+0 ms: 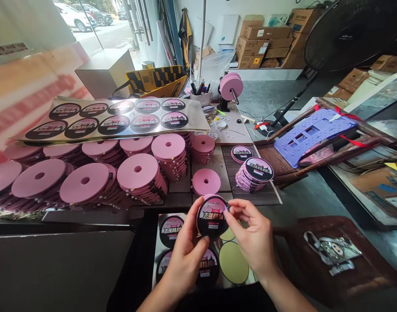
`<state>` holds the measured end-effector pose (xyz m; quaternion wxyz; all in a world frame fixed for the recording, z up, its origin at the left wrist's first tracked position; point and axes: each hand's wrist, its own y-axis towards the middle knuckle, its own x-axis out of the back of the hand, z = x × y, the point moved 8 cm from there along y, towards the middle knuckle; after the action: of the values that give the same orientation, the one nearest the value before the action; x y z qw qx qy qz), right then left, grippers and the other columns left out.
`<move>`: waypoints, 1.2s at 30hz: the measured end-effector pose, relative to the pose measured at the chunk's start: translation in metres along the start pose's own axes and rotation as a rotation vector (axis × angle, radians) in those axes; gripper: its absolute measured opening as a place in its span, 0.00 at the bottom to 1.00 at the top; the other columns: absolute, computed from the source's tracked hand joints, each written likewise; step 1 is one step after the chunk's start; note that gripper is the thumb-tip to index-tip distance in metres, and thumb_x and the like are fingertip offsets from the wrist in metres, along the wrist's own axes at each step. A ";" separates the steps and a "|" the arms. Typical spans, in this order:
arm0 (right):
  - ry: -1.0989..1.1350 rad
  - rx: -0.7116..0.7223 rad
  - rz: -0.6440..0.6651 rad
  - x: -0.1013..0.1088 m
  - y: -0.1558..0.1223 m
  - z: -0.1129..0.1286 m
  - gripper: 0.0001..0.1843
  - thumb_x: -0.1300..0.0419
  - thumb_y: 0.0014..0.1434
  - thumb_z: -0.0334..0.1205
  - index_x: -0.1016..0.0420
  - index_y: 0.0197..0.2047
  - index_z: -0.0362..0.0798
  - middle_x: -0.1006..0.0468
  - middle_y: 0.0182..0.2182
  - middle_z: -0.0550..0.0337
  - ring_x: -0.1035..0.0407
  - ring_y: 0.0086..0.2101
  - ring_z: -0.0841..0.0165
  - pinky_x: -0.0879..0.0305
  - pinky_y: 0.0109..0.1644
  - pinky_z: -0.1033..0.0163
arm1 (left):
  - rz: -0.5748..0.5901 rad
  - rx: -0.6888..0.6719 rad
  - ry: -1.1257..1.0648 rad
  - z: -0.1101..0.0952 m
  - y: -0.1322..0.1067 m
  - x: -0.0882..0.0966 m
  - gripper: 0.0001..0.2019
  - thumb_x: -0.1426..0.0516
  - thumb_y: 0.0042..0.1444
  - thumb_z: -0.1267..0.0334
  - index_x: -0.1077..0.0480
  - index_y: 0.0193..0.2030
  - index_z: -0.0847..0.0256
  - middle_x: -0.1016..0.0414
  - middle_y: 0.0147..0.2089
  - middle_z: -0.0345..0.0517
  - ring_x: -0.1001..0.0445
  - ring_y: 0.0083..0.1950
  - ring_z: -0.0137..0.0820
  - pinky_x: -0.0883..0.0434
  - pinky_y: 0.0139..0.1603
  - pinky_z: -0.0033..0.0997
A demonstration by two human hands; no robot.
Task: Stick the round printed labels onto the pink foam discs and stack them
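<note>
Both hands hold one pink foam disc (212, 215) with a round black sticker on its face, just above my lap. My left hand (185, 253) cups the disc from the left and below, thumb on the sticker. My right hand (253, 236) pinches the disc's right edge with thumb and fingertips. Under the hands lies a glossy sticker sheet (232, 262) with black stickers and bare yellow circles where stickers are gone. A single plain pink disc (206, 181) lies on the table just beyond.
Rows of stacked pink discs (88, 184) fill the table's left. A full sticker sheet (114, 118) rests on top of them. A short stack of labelled discs (254, 174) sits at right. A purple plastic tray (310, 134), a fan (351, 34) and cardboard boxes (266, 45) are further off.
</note>
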<state>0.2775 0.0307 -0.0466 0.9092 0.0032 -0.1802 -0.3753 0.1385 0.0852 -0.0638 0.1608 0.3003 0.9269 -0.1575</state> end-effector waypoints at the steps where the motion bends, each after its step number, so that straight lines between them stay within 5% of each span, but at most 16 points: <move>1: -0.094 0.043 -0.006 0.001 0.000 0.004 0.10 0.41 0.51 0.41 0.30 0.38 0.48 0.29 0.24 0.62 0.33 0.25 0.69 0.34 0.32 0.64 | -0.002 0.000 0.006 0.001 0.000 0.000 0.29 0.44 0.50 0.71 0.41 0.58 0.45 0.42 0.63 0.38 0.47 0.64 0.39 0.45 0.62 0.35; 5: -0.223 0.025 0.045 0.000 0.000 0.001 0.19 0.40 0.51 0.45 0.33 0.45 0.47 0.30 0.29 0.61 0.38 0.21 0.72 0.37 0.28 0.64 | -0.054 0.059 -0.044 0.005 0.002 0.000 0.29 0.43 0.48 0.70 0.40 0.57 0.48 0.38 0.61 0.41 0.42 0.62 0.41 0.42 0.60 0.39; 14: 0.379 -0.350 0.238 -0.009 -0.007 -0.023 0.20 0.48 0.58 0.51 0.33 0.49 0.49 0.26 0.36 0.57 0.35 0.25 0.72 0.39 0.23 0.70 | -0.062 0.177 -0.312 0.018 0.007 -0.007 0.24 0.44 0.52 0.66 0.40 0.57 0.49 0.34 0.55 0.45 0.32 0.51 0.41 0.29 0.47 0.41; 20: 0.437 -0.305 0.320 -0.018 -0.008 -0.018 0.26 0.37 0.50 0.45 0.36 0.51 0.49 0.25 0.43 0.54 0.30 0.39 0.64 0.32 0.42 0.62 | -0.033 0.173 -0.295 0.018 0.004 -0.008 0.26 0.43 0.52 0.65 0.41 0.58 0.48 0.35 0.57 0.45 0.32 0.51 0.39 0.29 0.48 0.39; 28: 0.335 -0.258 0.258 -0.018 -0.011 -0.016 0.21 0.37 0.50 0.43 0.34 0.47 0.49 0.24 0.40 0.56 0.29 0.37 0.64 0.31 0.41 0.60 | -0.114 0.140 -0.140 0.019 0.004 -0.002 0.26 0.42 0.51 0.61 0.41 0.57 0.52 0.34 0.55 0.48 0.31 0.50 0.41 0.28 0.44 0.39; 36: 0.245 -0.147 0.236 -0.019 -0.014 -0.008 0.16 0.40 0.52 0.41 0.34 0.45 0.51 0.24 0.41 0.56 0.29 0.39 0.65 0.31 0.42 0.62 | -0.276 -0.035 0.121 0.006 0.004 0.007 0.17 0.42 0.50 0.60 0.34 0.49 0.55 0.29 0.49 0.44 0.33 0.52 0.36 0.36 0.53 0.33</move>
<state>0.2578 0.0324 -0.0619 0.9598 -0.0386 -0.0395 -0.2751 0.1366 0.0892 -0.0722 0.0865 0.1763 0.9700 -0.1435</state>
